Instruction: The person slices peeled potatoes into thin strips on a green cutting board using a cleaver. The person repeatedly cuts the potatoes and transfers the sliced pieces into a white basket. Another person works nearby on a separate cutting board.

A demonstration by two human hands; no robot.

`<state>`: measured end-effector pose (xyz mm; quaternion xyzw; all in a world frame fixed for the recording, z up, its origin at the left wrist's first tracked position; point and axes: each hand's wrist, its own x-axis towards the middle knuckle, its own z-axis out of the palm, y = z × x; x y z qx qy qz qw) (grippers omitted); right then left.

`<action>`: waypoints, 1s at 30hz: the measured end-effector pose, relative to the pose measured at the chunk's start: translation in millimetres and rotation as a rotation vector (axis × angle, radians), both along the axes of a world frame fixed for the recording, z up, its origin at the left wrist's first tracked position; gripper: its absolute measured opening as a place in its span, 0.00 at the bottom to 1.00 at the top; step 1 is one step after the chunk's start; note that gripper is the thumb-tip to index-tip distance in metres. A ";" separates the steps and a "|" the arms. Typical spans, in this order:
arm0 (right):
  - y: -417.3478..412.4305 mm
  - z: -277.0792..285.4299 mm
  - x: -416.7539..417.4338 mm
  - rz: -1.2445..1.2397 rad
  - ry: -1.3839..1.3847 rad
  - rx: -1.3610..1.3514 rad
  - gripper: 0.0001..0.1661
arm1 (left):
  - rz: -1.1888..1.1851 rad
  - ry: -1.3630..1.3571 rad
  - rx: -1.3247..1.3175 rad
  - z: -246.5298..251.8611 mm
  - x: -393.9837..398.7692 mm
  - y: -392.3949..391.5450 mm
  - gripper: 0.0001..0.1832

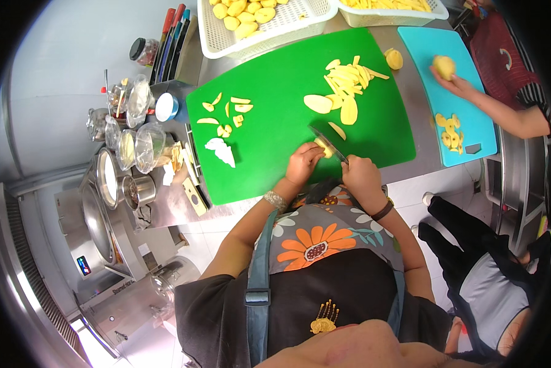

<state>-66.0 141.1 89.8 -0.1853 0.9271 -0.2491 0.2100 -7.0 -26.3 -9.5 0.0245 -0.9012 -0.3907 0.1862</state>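
On a large green cutting board (pixel 266 124) my left hand (pixel 303 163) steadies a piece of peeled potato (pixel 323 146) with its fingertips. The handle of a kitchen knife (pixel 328 141) is in my right hand (pixel 362 177), and its blade stands against the right side of that piece. One cut slice (pixel 337 131) lies just beyond the blade. Farther up are a few flat potato slabs (pixel 318 104) and a heap of potato strips (pixel 351 77). Scattered potato offcuts (pixel 227 115) and a crumpled white tissue (pixel 221 151) rest on the board's left part.
White baskets hold peeled potatoes (pixel 245 18) and cut strips (pixel 385 4) behind the board. A knife rack (pixel 178 55) and a phone (pixel 195 197) are at left. At right, a co-worker's hand (pixel 454 85) holds a potato over a blue board (pixel 468 101); another person stands behind.
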 end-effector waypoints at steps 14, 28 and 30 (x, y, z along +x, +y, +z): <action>-10.3 -13.7 3.6 -0.022 0.010 -0.034 0.12 | 0.014 0.033 0.046 -3.0 2.0 -2.9 0.05; -21.3 -32.9 -9.5 -0.230 0.075 -0.183 0.15 | 0.047 -0.015 0.031 3.3 -12.9 3.2 0.06; -8.5 -30.9 -23.9 -0.308 0.069 -0.280 0.17 | 0.099 -0.231 0.287 27.0 -27.8 8.9 0.12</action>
